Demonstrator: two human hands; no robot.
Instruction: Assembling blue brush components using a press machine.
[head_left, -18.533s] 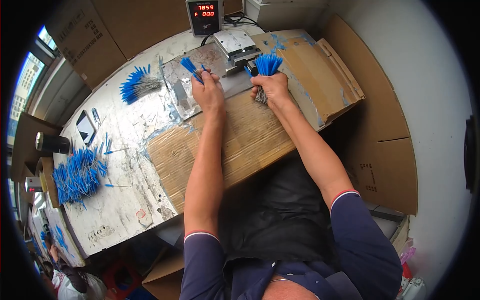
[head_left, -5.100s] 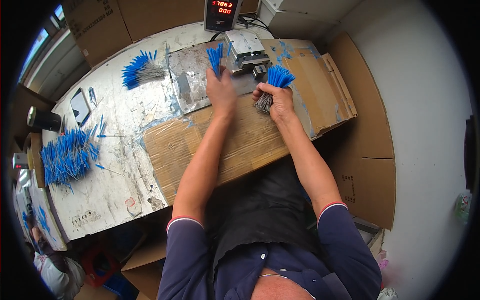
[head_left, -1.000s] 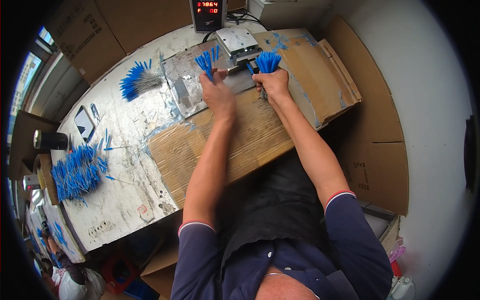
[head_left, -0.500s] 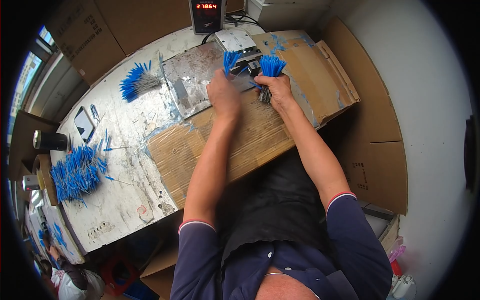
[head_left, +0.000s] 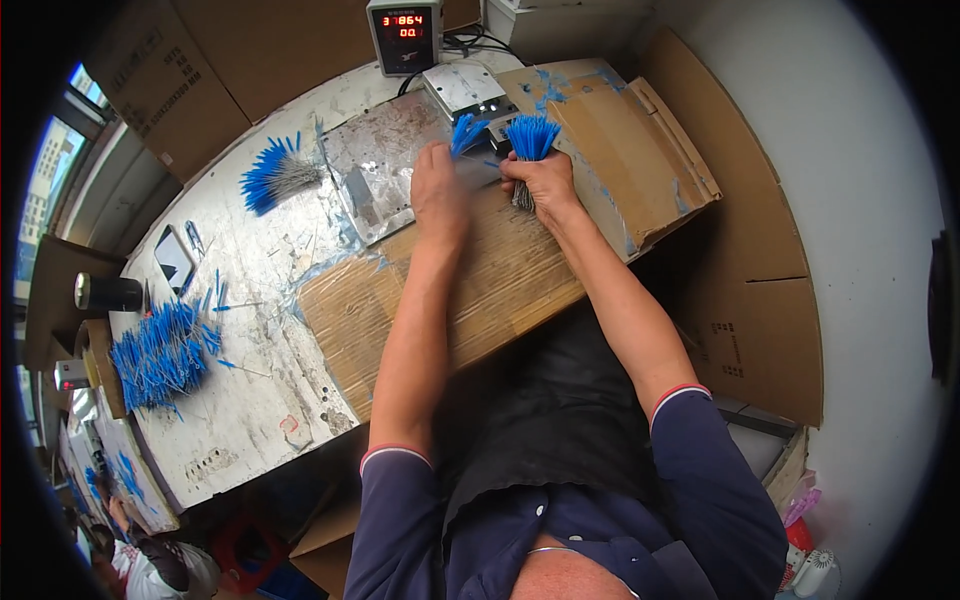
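My right hand (head_left: 545,182) is wrapped round a thick bundle of blue-ended wires (head_left: 531,137), blue ends up and thin grey ends hanging below the fist. Beside it, my left hand (head_left: 438,195) is closed on a smaller bunch of blue-ended wires (head_left: 467,134); motion blurs part of this hand. Both hands are just in front of a small metal machine (head_left: 462,86) that stands at the far end of a worn metal plate (head_left: 375,150). Its working part is partly hidden behind the wires.
A fanned pile of blue-ended wires (head_left: 270,177) lies left of the plate, a larger heap (head_left: 160,355) at the table's left. Near that heap are a phone (head_left: 173,260) and a black cylinder (head_left: 108,293). A red-digit counter box (head_left: 405,38) stands behind; flattened cardboard (head_left: 440,300) covers the front edge.
My left hand and its small bunch have shifted slightly left and down, the bunch now tilting and spread. My right hand moved slightly left with its bundle. The counter display shows an extra lower row.
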